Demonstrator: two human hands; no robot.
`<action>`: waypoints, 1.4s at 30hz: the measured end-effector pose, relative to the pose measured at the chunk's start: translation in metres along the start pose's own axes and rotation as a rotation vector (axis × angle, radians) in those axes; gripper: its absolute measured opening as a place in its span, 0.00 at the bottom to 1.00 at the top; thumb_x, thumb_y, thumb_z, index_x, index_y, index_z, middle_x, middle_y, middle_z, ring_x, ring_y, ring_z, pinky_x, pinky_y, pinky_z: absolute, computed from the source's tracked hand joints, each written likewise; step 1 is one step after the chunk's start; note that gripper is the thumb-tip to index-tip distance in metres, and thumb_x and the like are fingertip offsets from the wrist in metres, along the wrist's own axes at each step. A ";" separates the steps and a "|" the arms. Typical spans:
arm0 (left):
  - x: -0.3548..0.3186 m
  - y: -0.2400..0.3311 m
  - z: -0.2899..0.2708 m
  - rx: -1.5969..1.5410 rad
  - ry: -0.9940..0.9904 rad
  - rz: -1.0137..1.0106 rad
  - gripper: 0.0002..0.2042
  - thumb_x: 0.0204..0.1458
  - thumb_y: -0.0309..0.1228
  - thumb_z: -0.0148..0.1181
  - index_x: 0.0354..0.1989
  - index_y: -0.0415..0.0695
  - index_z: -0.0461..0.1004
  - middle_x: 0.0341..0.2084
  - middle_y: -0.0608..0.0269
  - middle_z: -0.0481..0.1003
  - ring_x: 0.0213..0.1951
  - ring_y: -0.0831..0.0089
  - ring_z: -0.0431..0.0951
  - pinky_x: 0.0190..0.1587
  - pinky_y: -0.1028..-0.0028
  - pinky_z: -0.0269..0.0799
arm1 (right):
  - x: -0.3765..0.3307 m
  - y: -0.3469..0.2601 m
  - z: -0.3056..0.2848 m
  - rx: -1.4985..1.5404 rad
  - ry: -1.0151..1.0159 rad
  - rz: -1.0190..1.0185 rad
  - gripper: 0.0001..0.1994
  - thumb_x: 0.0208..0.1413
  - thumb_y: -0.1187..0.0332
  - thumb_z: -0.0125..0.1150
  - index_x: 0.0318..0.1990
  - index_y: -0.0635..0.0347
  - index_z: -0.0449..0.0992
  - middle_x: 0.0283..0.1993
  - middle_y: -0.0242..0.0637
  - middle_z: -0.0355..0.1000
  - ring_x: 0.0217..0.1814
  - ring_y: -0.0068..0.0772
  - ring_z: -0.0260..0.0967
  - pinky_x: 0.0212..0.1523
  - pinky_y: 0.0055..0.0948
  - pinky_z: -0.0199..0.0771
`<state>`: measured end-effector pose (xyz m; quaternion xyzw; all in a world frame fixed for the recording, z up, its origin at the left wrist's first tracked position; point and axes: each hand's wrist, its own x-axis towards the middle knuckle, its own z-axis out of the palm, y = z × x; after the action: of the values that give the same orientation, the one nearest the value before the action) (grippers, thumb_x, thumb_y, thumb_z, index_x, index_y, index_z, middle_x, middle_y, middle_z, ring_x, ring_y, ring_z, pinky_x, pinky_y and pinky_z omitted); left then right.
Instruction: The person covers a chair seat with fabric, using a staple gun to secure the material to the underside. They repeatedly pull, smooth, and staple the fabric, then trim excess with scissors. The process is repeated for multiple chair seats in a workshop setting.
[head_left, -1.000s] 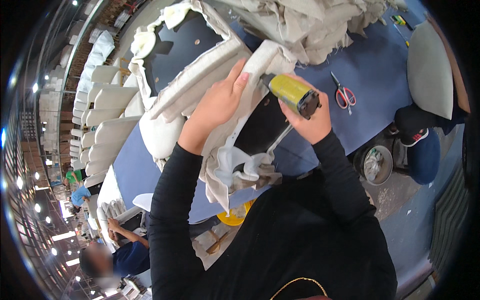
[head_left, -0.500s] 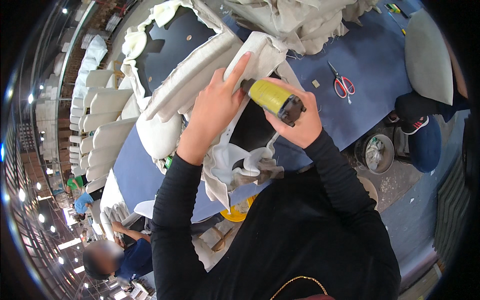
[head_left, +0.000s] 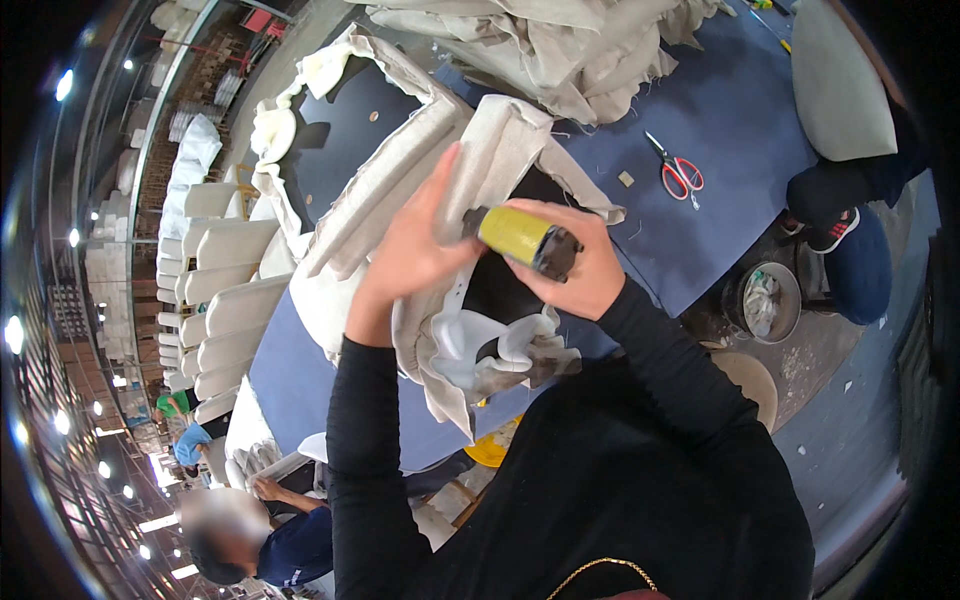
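A staple gun (head_left: 515, 236) with a yellow body and dark ends is gripped in my right hand (head_left: 592, 268). Its nose points left, over the edge of a beige fabric-covered chair part (head_left: 492, 150) with a black underside. My left hand (head_left: 412, 250) is slightly blurred, fingers stretched along the fabric beside the nose and thumb out toward the tool. Whether the nose touches the fabric is hard to tell. White padding and loose fabric (head_left: 470, 345) bunch at the near end of the part.
Red-handled scissors (head_left: 682, 176) and a small tan block (head_left: 626, 179) lie on the blue table (head_left: 700, 90). Beige fabric (head_left: 560, 50) is heaped at the far side. A bucket (head_left: 768, 303) stands below right. Another person (head_left: 300, 540) is at the lower left.
My left hand has loosened from pressing the fabric edge with its index finger, and its thumb now spreads toward the tool. The staple gun has shifted slightly left and nearer. The view has tilted a little.
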<state>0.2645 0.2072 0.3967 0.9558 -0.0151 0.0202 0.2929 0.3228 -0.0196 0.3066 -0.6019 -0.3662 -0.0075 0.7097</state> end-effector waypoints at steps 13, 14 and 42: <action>-0.022 0.022 0.009 0.290 -0.017 -0.217 0.35 0.71 0.34 0.58 0.85 0.64 0.53 0.64 0.39 0.75 0.64 0.35 0.75 0.67 0.51 0.71 | -0.013 0.014 0.006 0.000 -0.076 0.318 0.19 0.59 0.61 0.78 0.51 0.65 0.83 0.46 0.42 0.86 0.48 0.34 0.86 0.50 0.34 0.82; -0.024 0.022 0.009 0.290 -0.012 -0.212 0.37 0.69 0.31 0.59 0.85 0.64 0.53 0.63 0.39 0.75 0.63 0.35 0.76 0.65 0.51 0.72 | -0.011 0.005 0.006 0.005 -0.088 0.284 0.18 0.59 0.62 0.78 0.49 0.65 0.84 0.43 0.41 0.87 0.45 0.35 0.87 0.47 0.34 0.83; -0.029 0.021 0.012 0.323 0.016 -0.175 0.43 0.65 0.32 0.65 0.85 0.74 0.50 0.61 0.38 0.73 0.52 0.32 0.82 0.56 0.45 0.81 | -0.014 -0.018 0.008 -0.005 -0.095 0.108 0.30 0.52 0.82 0.70 0.66 0.67 0.78 0.63 0.46 0.83 0.64 0.38 0.83 0.67 0.34 0.76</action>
<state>0.2346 0.1838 0.3969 0.9879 0.0737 0.0046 0.1364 0.3006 -0.0238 0.3152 -0.6222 -0.3665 0.0583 0.6893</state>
